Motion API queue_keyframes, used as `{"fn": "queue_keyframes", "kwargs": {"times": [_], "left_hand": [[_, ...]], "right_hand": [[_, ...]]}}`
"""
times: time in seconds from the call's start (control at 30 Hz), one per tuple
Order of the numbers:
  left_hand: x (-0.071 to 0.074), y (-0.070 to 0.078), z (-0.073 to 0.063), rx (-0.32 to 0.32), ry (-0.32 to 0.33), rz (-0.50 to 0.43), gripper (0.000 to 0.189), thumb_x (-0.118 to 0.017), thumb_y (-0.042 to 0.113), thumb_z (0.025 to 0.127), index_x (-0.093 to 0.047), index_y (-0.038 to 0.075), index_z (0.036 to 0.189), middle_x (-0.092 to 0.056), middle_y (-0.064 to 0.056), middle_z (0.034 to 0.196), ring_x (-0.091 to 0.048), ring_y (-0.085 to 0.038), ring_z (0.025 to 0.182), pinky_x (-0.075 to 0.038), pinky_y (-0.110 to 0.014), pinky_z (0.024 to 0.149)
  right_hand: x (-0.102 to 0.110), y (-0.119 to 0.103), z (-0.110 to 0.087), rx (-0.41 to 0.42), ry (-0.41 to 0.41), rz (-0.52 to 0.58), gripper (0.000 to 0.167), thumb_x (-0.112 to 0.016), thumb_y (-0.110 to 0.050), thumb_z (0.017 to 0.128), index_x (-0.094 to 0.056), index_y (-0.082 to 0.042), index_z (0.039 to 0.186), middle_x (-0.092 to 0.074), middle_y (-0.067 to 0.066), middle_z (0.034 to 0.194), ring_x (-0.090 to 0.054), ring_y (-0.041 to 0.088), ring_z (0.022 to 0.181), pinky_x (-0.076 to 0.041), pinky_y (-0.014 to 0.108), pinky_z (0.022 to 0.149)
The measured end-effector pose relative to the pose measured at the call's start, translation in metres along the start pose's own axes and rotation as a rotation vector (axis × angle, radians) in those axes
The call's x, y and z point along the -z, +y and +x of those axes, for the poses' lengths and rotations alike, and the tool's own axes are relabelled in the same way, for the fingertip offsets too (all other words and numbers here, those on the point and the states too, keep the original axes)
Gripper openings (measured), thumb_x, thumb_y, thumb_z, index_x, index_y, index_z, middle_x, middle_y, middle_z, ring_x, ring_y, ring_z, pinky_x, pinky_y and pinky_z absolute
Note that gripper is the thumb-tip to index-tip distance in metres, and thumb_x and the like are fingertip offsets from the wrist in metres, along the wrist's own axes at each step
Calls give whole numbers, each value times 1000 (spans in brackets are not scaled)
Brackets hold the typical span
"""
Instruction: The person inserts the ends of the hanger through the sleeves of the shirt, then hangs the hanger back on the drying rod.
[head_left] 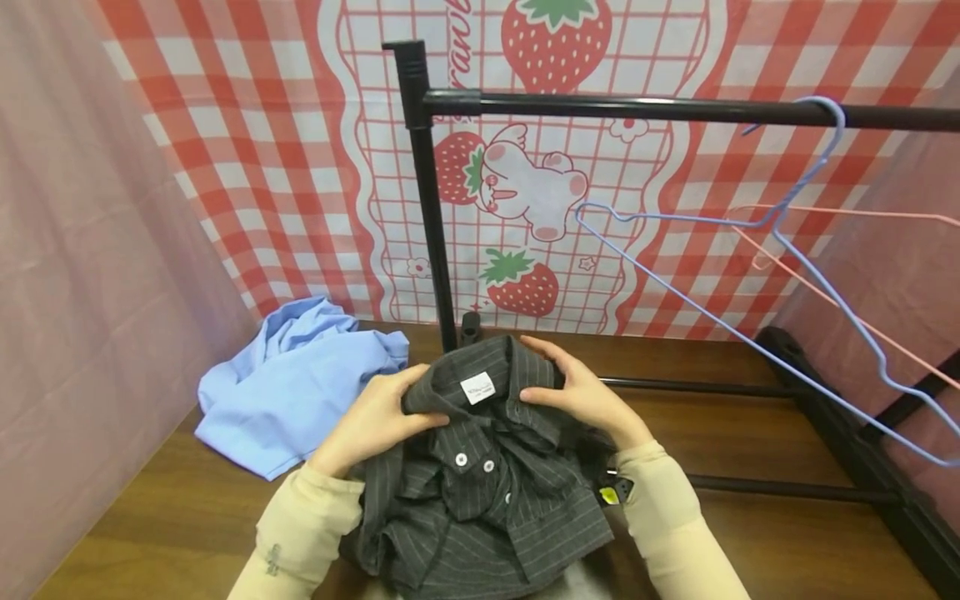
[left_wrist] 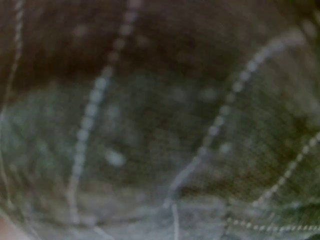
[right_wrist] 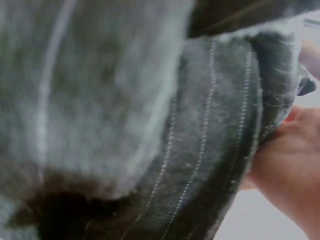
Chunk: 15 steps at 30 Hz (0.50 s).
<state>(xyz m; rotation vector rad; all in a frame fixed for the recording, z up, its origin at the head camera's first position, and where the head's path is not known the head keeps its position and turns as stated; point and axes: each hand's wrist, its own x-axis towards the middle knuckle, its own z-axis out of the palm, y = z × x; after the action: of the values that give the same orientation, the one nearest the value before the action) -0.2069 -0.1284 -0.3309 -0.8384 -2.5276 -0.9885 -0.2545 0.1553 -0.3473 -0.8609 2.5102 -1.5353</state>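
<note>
A dark grey pinstriped shirt (head_left: pixel 480 517) with white buttons and a white neck label hangs bunched between both hands in the head view. My left hand (head_left: pixel 382 417) grips the left side of its collar, thumb in front. On the collar's other side, my right hand (head_left: pixel 581 392) pinches the cloth between thumb and fingers. Striped cloth (left_wrist: pixel 150 125) fills the left wrist view, blurred and very close. In the right wrist view, the right hand (right_wrist: pixel 290 165) is at the edge of the shirt fabric (right_wrist: pixel 200 135).
A crumpled light blue cloth garment (head_left: pixel 300 375) lies on the wooden table (head_left: pixel 150 517) to the left. Behind the shirt stands a black clothes rack (head_left: pixel 431 200). A blue hanger (head_left: pixel 675 287) and a pink hanger (head_left: pixel 847 308) are at the right, the blue one on the bar.
</note>
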Motion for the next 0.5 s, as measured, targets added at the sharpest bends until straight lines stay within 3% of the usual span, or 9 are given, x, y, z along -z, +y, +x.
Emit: {"fn": "queue_keyframes", "kwargs": {"times": [0.13, 0.3, 0.4, 0.5], "left_hand": [[1, -3, 0, -5, 102, -33, 35, -76, 23, 72, -64, 16, 104, -67, 3, 91, -61, -11, 80, -47, -29, 72], [3, -4, 1, 12, 177, -109, 29, -75, 18, 74, -64, 15, 102, -67, 3, 91, -61, -11, 84, -47, -30, 76], [7, -2, 1, 17, 168, -137, 31, -74, 15, 75, -64, 14, 103, -67, 2, 92, -61, -11, 86, -47, -31, 77], [12, -1, 1, -24, 105, -154, 36, -75, 14, 74, -62, 14, 108, -67, 1, 98, -60, -12, 91, -47, -31, 81]], "right_hand": [[2, -5, -6, 24, 2, 80, 61, -63, -17, 86, -35, -12, 139, -40, 9, 138, -39, 21, 120, -38, 35, 95], [7, -11, -13, 88, 44, 139, 49, -57, -11, 88, -40, -2, 133, -47, 10, 114, -45, 12, 100, -42, 22, 79], [8, -16, -14, 106, 106, 148, 43, -57, -7, 87, -44, 0, 128, -45, 7, 102, -45, 12, 93, -40, 23, 78], [8, -19, -14, 105, 180, 112, 40, -60, -4, 85, -47, 0, 123, -46, 4, 94, -45, 12, 90, -38, 23, 79]]}}
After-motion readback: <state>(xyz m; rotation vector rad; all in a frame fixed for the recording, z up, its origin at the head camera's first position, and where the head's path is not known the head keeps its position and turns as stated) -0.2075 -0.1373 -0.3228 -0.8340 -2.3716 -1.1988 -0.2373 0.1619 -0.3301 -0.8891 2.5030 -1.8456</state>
